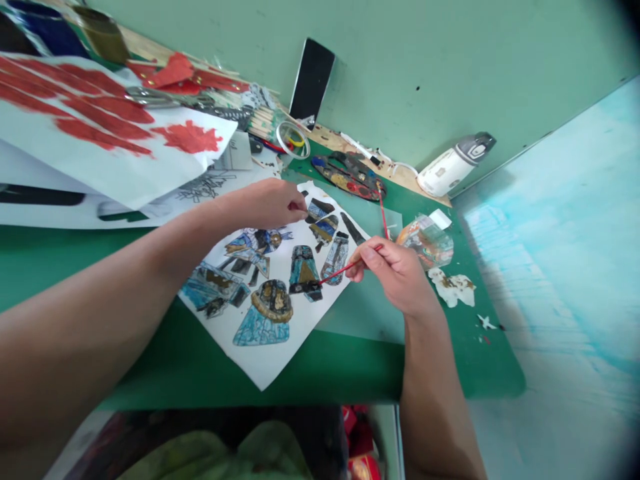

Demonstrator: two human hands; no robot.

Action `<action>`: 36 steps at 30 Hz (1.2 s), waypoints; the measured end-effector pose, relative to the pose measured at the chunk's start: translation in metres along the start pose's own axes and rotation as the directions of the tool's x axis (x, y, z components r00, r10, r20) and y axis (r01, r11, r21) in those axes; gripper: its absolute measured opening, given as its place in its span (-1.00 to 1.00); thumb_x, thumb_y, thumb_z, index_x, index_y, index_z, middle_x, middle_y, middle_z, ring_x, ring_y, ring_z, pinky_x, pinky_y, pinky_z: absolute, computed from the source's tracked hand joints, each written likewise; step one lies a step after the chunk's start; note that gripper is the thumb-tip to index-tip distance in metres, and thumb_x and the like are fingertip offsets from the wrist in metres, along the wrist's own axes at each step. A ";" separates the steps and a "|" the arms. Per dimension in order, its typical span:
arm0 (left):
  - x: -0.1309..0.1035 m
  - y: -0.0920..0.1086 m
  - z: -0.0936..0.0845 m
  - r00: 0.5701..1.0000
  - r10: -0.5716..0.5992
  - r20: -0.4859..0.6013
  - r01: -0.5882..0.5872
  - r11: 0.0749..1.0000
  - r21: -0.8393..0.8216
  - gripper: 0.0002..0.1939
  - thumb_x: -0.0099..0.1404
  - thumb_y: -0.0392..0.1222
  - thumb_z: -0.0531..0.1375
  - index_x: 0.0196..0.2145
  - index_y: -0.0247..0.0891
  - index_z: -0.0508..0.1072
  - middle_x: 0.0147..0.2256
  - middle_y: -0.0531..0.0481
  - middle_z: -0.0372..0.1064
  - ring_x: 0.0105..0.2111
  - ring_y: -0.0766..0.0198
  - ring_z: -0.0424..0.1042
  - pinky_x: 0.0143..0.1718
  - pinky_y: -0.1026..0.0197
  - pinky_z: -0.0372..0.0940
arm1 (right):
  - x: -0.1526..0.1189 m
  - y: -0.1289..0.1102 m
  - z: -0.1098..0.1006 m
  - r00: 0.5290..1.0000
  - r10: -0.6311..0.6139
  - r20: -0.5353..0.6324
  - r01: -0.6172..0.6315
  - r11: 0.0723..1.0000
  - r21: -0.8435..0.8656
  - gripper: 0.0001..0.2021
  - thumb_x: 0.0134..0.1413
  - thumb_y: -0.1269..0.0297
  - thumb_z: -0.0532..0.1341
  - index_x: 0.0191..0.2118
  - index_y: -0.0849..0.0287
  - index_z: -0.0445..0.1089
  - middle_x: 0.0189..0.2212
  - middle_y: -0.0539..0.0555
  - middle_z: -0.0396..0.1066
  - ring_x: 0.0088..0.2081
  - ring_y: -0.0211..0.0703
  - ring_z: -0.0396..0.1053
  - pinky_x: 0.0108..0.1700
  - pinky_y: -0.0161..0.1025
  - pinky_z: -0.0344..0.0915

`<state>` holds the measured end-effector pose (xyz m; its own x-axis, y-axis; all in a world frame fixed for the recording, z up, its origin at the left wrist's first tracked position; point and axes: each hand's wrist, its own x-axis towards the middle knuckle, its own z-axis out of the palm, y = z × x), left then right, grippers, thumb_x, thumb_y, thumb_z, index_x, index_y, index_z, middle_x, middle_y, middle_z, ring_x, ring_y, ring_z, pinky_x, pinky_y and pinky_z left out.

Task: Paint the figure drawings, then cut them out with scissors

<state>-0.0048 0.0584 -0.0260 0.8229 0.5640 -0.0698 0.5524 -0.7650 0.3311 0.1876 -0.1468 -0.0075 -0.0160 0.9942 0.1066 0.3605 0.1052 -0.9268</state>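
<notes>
My right hand (393, 270) is closed around a slim red paintbrush (345, 269). The brush tip touches the black lower band of a painted blue-and-gold figure piece (303, 267) on a white sheet of paper (265, 367). Higher on that sheet, the fingers of my left hand (280, 202) are pinched together on a thin pale stick (325, 219), which lies across another painted piece. Several more pieces in blue, black and gold cover the sheet, among them a bell-shaped one (263, 327) near its lower corner. My left palm is hidden from view.
Behind the sheet sits a paint palette (350, 177), a second red brush (383, 213) resting against it. A phone (313, 80) leans on the wall. To the right are a white bottle (455, 163) and a clear plastic container (427, 240). Red-painted paper (175, 173) lies left.
</notes>
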 end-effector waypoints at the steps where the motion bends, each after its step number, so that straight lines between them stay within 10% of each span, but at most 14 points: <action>1: 0.000 0.000 0.000 1.000 0.002 0.001 -0.002 1.000 -0.002 -0.54 0.28 0.04 0.03 -0.10 -0.19 0.61 -0.12 -0.13 0.56 -0.17 0.07 0.49 -0.13 0.13 0.25 | 0.001 0.001 0.001 1.000 0.008 0.012 -0.008 1.000 -0.009 -0.70 0.40 0.09 0.14 -0.33 0.15 0.40 -0.44 0.01 0.47 -0.39 -0.21 0.49 -0.29 -0.22 0.43; 36: -0.001 0.000 0.001 0.999 0.019 -0.026 -0.019 1.000 0.000 -0.57 0.28 0.02 0.04 -0.15 -0.19 0.62 -0.15 -0.12 0.56 -0.21 0.10 0.49 -0.18 0.15 0.24 | -0.002 -0.002 -0.005 0.999 -0.035 -0.024 0.033 0.997 -0.074 -0.71 0.41 0.13 0.13 -0.31 0.15 0.42 -0.43 0.03 0.48 -0.39 -0.18 0.47 -0.29 -0.20 0.40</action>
<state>-0.0051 0.0577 -0.0272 0.8292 0.5577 -0.0389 0.5370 -0.7753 0.3324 0.1913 -0.1490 -0.0043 -0.0057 0.9891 0.1474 0.4276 0.1357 -0.8937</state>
